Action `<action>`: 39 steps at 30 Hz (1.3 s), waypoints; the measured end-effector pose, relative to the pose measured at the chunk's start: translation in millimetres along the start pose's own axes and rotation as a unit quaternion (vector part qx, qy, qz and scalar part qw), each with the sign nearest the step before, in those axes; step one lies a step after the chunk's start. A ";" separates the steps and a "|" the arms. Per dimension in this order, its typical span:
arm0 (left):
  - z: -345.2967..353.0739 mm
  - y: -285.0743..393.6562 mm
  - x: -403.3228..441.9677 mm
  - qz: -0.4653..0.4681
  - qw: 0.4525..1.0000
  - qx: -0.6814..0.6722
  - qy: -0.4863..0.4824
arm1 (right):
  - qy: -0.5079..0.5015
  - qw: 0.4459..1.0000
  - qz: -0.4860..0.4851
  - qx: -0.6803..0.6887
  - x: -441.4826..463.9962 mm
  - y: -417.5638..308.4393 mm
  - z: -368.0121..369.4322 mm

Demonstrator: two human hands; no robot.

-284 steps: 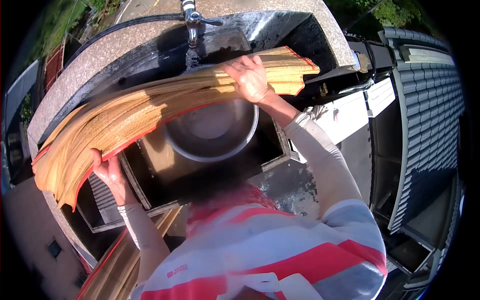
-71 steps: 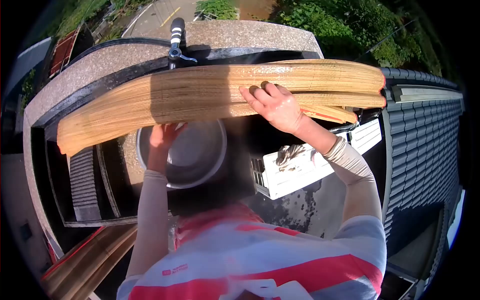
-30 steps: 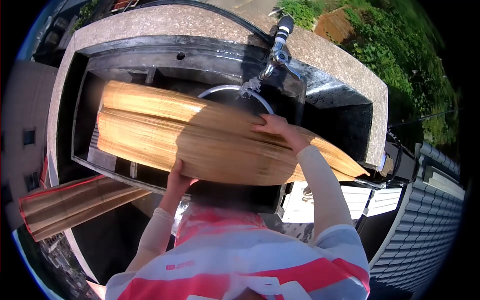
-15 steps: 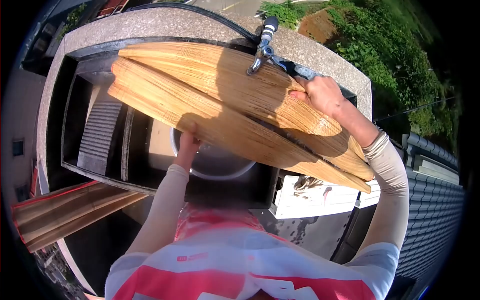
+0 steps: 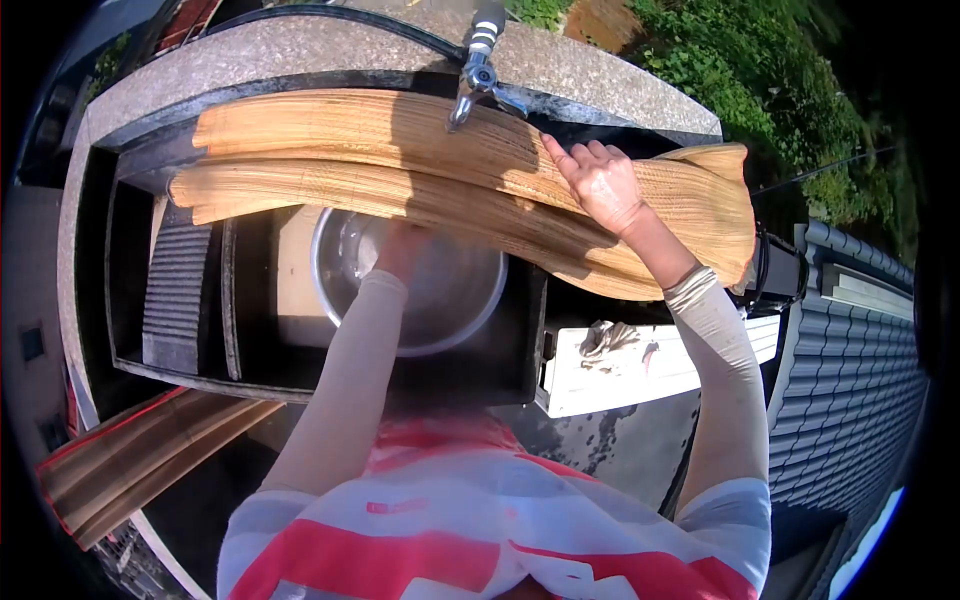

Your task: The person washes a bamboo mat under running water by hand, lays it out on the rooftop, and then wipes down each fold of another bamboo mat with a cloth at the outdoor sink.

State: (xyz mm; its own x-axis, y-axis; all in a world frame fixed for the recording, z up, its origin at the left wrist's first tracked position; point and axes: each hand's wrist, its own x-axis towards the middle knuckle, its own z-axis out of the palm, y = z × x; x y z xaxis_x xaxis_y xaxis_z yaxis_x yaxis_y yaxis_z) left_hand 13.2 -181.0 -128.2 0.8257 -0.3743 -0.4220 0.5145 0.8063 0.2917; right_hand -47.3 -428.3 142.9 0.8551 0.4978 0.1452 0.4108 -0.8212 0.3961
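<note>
A long, folded, straw-coloured mat (image 5: 320, 125) with ridged folds lies across the stone sink, under the tap (image 5: 475, 80). My right hand (image 5: 608, 188) grips its upper right part, fingers curled over the folds. Below the mat's middle, my left hand (image 5: 400, 250) reaches up to the lower edge, over the metal basin (image 5: 470, 300); its fingers are blurred and partly hidden. The basin sits in the sink beneath the mat, with its rear side covered.
A ridged washboard slab (image 5: 178, 295) fills the sink's left part. Another brown mat with a red edge (image 5: 140, 455) lies at lower left. A white panel with a crumpled grey item (image 5: 605, 340) stands right of the sink. The granite rim (image 5: 330, 50) curves behind.
The mat's right end has swung up and spread out, and its slant is smaller than half a second ago. More of the basin shows. My right hand has shifted slightly left.
</note>
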 end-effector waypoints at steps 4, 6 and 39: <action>-105.7 18.3 -98.9 -0.156 0.910 -0.121 0.363 | 0.001 0.993 0.079 0.089 -70.3 -117.5 44.9; -102.4 37.9 -169.0 -0.058 0.921 0.021 0.385 | 0.015 0.978 0.125 0.167 -95.8 -164.6 49.7; 44.4 -38.2 -239.7 -0.189 0.959 0.137 0.161 | -0.292 0.797 0.258 0.462 -147.0 -39.1 22.9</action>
State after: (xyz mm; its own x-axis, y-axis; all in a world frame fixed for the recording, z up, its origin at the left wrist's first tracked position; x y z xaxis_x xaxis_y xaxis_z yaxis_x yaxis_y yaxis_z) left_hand -194.1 -142.4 -0.2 0.4761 -0.4196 -0.7728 0.8410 0.4739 0.2609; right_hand -181.7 -475.8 85.3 0.8759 0.0334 -0.4813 -0.2171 -0.8635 -0.4552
